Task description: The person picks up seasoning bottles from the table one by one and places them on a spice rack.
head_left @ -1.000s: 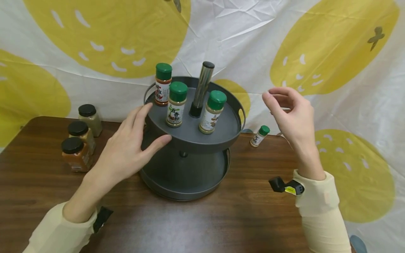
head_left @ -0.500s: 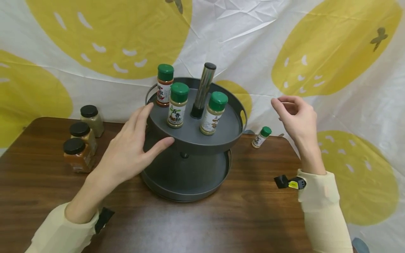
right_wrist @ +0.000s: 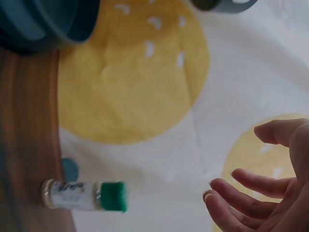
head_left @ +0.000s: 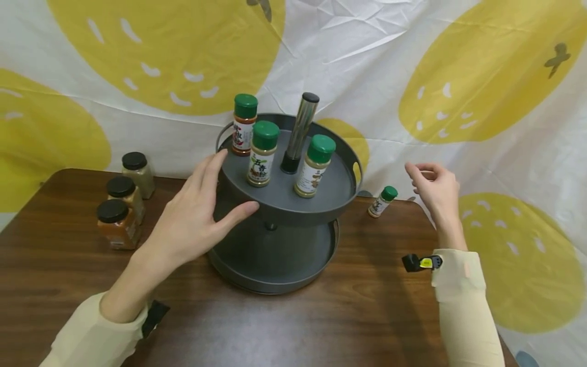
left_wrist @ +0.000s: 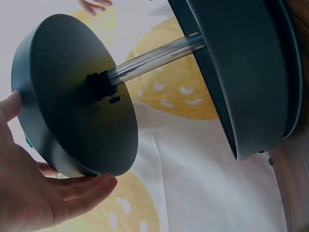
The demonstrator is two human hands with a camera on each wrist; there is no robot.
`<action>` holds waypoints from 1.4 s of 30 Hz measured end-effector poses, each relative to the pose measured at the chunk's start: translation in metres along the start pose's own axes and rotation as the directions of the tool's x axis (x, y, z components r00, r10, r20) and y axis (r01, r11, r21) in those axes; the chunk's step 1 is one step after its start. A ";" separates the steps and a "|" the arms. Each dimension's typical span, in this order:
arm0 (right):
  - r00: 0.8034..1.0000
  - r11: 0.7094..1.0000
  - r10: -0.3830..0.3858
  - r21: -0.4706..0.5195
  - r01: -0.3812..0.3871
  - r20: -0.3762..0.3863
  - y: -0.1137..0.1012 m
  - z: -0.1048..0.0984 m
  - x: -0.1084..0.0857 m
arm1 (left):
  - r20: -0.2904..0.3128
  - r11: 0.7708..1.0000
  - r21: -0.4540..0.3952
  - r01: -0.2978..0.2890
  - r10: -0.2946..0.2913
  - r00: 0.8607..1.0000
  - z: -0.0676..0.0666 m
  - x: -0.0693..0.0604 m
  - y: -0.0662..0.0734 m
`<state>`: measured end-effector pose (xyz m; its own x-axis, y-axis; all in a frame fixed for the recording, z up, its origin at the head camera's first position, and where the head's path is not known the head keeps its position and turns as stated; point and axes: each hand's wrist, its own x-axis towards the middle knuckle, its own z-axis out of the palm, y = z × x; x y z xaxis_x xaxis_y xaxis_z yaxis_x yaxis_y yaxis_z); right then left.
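In the head view my left hand spreads its thumb and fingers along the left front rim of a grey two-tier turntable's upper tray. From the left wrist view, the thumb and fingers of the left hand touch the tray's side wall and lower edge. On that tray stand a green-capped shaker of red powder, a tan-powder shaker and another pale-powder shaker. My right hand hovers in the air, fingers loosely bent, holding nothing. Nearest to it is a small green-capped shaker on the table.
Black-lidded spice jars stand in a row at the table's left. A shiny post rises from the upper tray, and the lower tray rests on the wooden table. A cloth with yellow fruit prints hangs behind.
My right hand has moved down and slightly right, towards the small shaker. The left hand stays at the tray rim, and the whole head view has shifted slightly.
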<state>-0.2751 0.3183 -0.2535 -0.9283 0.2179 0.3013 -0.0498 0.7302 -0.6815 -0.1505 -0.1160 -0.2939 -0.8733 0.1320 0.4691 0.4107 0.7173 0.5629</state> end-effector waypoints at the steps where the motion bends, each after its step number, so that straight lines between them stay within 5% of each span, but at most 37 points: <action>1: 1.000 1.000 0.009 0.005 -0.009 0.007 0.005 0.001 0.001 | 0.002 1.000 0.000 0.001 -0.001 1.000 0.000 0.000 0.000; 27: 0.986 0.984 0.095 -0.165 -0.072 0.135 0.060 0.024 0.031 | 0.004 1.000 -0.001 0.008 -0.008 1.000 0.001 -0.001 -0.001; 42: 0.970 0.981 0.156 -0.141 -0.130 0.187 0.073 0.055 0.032 | 0.008 1.000 -0.002 0.019 -0.019 1.000 0.002 0.000 -0.003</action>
<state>-0.3285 0.3433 -0.3303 -0.9770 0.2039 0.0616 0.1240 0.7797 -0.6138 -0.1524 -0.1166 -0.2968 -0.8830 0.1239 0.4527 0.3946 0.7183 0.5731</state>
